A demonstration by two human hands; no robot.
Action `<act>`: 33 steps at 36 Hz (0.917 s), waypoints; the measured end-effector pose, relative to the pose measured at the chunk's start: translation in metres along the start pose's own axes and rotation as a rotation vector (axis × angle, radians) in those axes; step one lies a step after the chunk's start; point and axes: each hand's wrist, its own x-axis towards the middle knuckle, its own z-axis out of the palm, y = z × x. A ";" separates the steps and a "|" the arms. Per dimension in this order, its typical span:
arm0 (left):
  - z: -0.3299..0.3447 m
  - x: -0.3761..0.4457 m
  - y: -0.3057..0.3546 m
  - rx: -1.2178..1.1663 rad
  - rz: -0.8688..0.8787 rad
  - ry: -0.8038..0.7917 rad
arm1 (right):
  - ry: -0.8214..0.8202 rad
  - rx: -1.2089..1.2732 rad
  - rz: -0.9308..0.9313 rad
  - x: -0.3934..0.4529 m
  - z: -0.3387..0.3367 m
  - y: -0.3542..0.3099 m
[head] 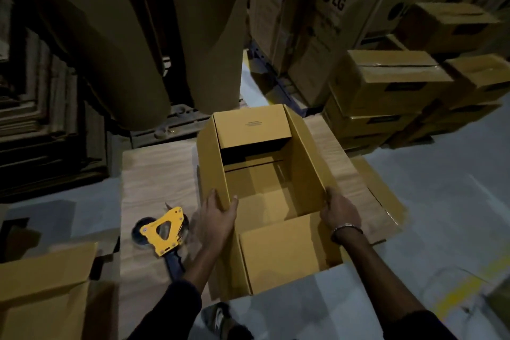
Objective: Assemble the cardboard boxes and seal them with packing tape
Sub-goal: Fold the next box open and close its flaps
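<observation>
An open yellow-brown cardboard box (276, 251) stands on a low wood-grain board (157, 174), its flaps up and its inside empty. My left hand (216, 218) grips the box's left side flap, thumb inside and fingers outside. My right hand (340, 211), a bracelet on its wrist, holds the near end of the right side flap. The near flap lies folded inward between my arms, and the far flap stands tilted at the back. A yellow tape dispenser (164, 232) with a dark handle lies on the board just left of my left hand.
Sealed boxes (392, 83) are stacked at the right, with tall LG cartons (325, 22) behind them. Two big brown rolls (209, 30) stand at the back. Another open box (44, 292) sits at the lower left. Flat cardboard stacks (41, 107) fill the left. My shoe (218, 317) shows at the bottom.
</observation>
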 end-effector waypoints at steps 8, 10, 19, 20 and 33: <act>-0.004 -0.027 -0.034 -0.107 -0.202 0.053 | 0.011 0.149 -0.365 -0.035 -0.002 -0.029; -0.006 -0.035 -0.049 -0.187 -0.262 0.074 | -0.095 0.163 -0.471 -0.039 0.005 -0.034; -0.029 -0.072 -0.060 -0.392 -0.448 0.165 | -0.430 -0.032 -0.731 -0.029 -0.002 -0.029; -0.033 -0.077 -0.057 -0.367 -0.431 0.181 | -0.415 -0.001 -0.747 -0.027 -0.006 -0.027; -0.064 -0.131 0.041 -0.123 -0.050 0.452 | -0.499 0.170 -0.741 -0.015 0.011 0.005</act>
